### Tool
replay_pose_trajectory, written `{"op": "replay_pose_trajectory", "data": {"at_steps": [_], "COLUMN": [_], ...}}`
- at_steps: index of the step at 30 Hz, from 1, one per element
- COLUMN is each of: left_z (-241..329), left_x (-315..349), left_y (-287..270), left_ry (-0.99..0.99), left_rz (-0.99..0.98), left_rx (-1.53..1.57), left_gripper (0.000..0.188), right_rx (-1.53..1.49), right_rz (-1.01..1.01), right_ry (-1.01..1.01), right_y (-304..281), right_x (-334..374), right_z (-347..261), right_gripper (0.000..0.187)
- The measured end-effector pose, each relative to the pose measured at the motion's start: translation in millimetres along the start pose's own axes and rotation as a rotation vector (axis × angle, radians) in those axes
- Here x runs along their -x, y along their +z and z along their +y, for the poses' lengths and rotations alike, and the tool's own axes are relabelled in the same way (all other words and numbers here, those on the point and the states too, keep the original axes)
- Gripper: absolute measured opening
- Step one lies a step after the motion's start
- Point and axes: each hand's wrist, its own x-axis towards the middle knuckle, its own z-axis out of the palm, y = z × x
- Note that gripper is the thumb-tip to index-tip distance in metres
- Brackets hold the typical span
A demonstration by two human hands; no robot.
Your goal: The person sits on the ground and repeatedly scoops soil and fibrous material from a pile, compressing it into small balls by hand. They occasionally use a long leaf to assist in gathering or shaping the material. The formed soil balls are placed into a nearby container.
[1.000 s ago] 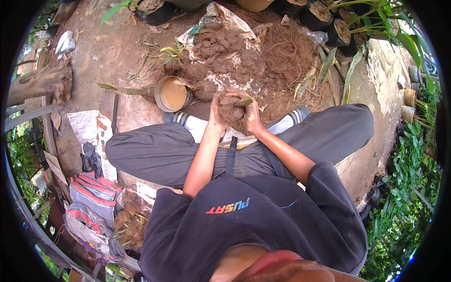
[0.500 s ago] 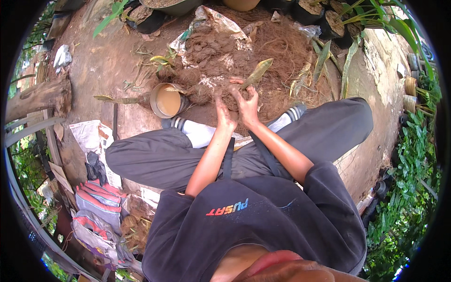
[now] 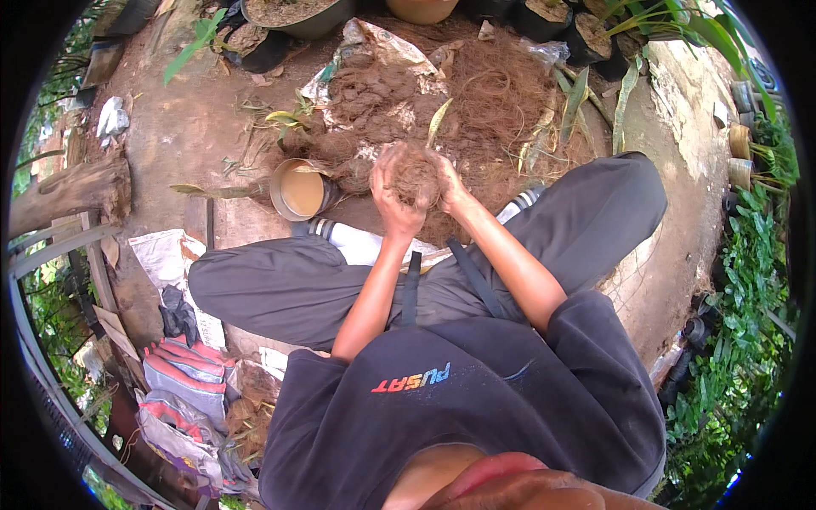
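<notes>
A round brown ball of mud and fibre (image 3: 416,182) sits between my two hands above the ground, in front of my crossed legs. My left hand (image 3: 392,197) cups its left side, fingers curved round it. On the other side my right hand (image 3: 450,183) presses against it, partly hidden behind the ball. A pointed green leaf with pale edges (image 3: 439,121) stands up from the ball's far side; its base is hidden. Just beyond lie a heap of wet soil (image 3: 374,92) on a torn white sack (image 3: 395,38) and loose brown fibre (image 3: 501,81).
To my left stands a round container of brownish water (image 3: 303,189), fibre-wrapped cuttings beside it. Long striped leaves (image 3: 575,106) lie at the right. Potted plants (image 3: 591,38) line the far edge. A log (image 3: 72,191) and striped cloth (image 3: 183,374) are at the left.
The ball has tipped toward me, so its rounded underside shows and the leaf points more upright. My left hand has closed in round it; my right hand has moved to its right side.
</notes>
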Motion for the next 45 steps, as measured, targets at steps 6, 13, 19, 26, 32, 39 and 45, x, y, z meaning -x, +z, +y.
{"op": "replay_pose_trajectory", "data": {"at_steps": [6,13,19,26,32,39,45], "left_z": [4.4,10.4,-8.5,-11.6,-18.0,-60.9,-99.2], "left_x": [7.3,6.2,50.0,45.7,46.7,53.1,48.5], "left_y": [11.4,13.2,9.9,20.9,30.0,52.3,74.3], "left_ry": [-0.015,-0.091,-0.134,-0.302,-0.271,-0.603,-1.204], "left_rz": [0.108,0.125,-0.099,-0.112,-0.210,-0.017,0.255], "left_rx": [-0.019,0.112,-0.080,0.052,0.138,0.449,1.006], "left_gripper": [0.048,0.043,0.036,0.054,0.045,0.031,0.042], "right_rx": [0.245,0.154,0.124,-0.043,-0.001,0.149,0.659], "right_rz": [-0.304,-0.040,0.022,0.175,0.378,0.280,0.588], "right_ry": [-0.298,-0.047,0.034,0.116,0.056,0.127,-0.133], "right_y": [-23.7,-19.9,-26.7,-67.3,-79.2,-86.3,-140.9], "right_x": [4.2,-4.2,35.4,-13.6,-20.2,-53.8,-96.8], "right_z": [16.0,13.9,22.8,60.2,56.9,48.8,81.3], "right_gripper": [0.042,0.038,0.039,0.039,0.041,0.040,0.042]}}
